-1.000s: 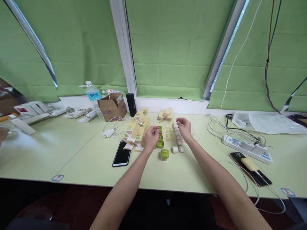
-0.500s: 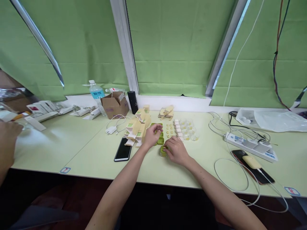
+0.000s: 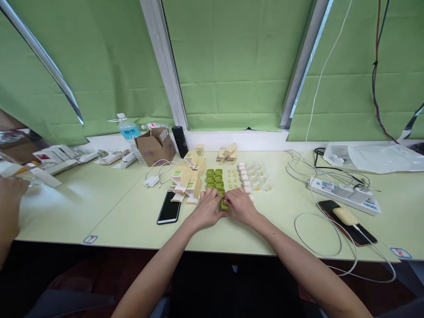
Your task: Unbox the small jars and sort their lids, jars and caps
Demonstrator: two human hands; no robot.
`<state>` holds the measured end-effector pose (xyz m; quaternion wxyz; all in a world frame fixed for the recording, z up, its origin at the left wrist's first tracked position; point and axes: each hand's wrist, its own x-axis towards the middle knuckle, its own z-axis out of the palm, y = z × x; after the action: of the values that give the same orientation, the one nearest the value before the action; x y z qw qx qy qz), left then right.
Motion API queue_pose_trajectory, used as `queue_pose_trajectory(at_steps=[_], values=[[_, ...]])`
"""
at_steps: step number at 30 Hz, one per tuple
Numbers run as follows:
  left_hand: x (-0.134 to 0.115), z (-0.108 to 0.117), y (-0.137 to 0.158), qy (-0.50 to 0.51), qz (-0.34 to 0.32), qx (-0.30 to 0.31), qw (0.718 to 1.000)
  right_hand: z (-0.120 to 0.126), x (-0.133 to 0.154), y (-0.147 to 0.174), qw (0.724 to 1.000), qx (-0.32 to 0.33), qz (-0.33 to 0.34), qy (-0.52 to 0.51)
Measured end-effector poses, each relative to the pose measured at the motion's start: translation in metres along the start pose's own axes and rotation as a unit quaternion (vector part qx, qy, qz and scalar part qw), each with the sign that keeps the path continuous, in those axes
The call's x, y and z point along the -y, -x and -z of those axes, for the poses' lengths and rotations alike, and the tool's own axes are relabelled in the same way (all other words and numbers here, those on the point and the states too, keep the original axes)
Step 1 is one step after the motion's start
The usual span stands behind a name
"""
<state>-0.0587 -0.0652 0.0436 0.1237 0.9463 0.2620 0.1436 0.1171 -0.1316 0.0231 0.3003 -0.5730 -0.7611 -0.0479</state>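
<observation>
Near the front of the table, a small green square container (image 3: 225, 206) sits between my two hands. My left hand (image 3: 208, 206) grips its left side, thumb along the near edge. At its right side my right hand (image 3: 241, 206) has its fingers pinched against the upper part; the fingertips are partly hidden. Just beyond stand two columns of similar green containers (image 3: 218, 177). To their right are rows of tiny yellow pieces (image 3: 232, 179), a line of pale pink blocks (image 3: 244, 171) and several clear plastic cups (image 3: 258, 174).
Cream folded boxes (image 3: 190, 176) and a dark phone (image 3: 169, 207) lie left of my hands; more cream boxes (image 3: 227, 153) are behind. A power strip (image 3: 344, 195), cables and another phone (image 3: 361, 232) are at right. A cardboard box (image 3: 155, 146) stands at back. Another person's hand (image 3: 13, 194) shows far left.
My left hand has come back from the green columns to the single green container and now grips it. My right hand stays at that container. The view has shifted slightly.
</observation>
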Motion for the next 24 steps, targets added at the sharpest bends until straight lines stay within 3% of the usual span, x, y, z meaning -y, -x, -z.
queue_pose_trajectory(at_steps=[3,5,9,12,14,19,24], values=[[0.002,-0.004,-0.001,0.011,0.009,-0.013,1.000,0.003,-0.001,0.000,0.996,-0.022,-0.037,-0.083],[0.003,-0.005,0.000,0.017,0.017,-0.019,1.000,0.009,-0.004,-0.002,0.976,-0.073,-0.085,-0.188],[0.004,-0.002,0.002,0.024,0.025,-0.030,0.999,0.028,-0.022,-0.007,0.879,-0.204,-0.188,-0.388],[0.000,0.004,-0.006,0.034,0.034,-0.046,0.998,0.051,-0.042,-0.007,0.806,-0.288,-0.241,-0.458],[-0.010,0.008,-0.019,0.026,0.029,-0.064,0.997,0.066,-0.053,-0.004,0.776,-0.327,-0.249,-0.478],[-0.054,0.000,-0.069,-0.023,-0.009,-0.098,0.995,0.090,-0.071,0.009,0.761,-0.385,-0.249,-0.459],[-0.090,-0.034,-0.103,-0.098,-0.042,-0.085,0.991,0.096,-0.084,0.019,0.754,-0.428,-0.260,-0.425]])
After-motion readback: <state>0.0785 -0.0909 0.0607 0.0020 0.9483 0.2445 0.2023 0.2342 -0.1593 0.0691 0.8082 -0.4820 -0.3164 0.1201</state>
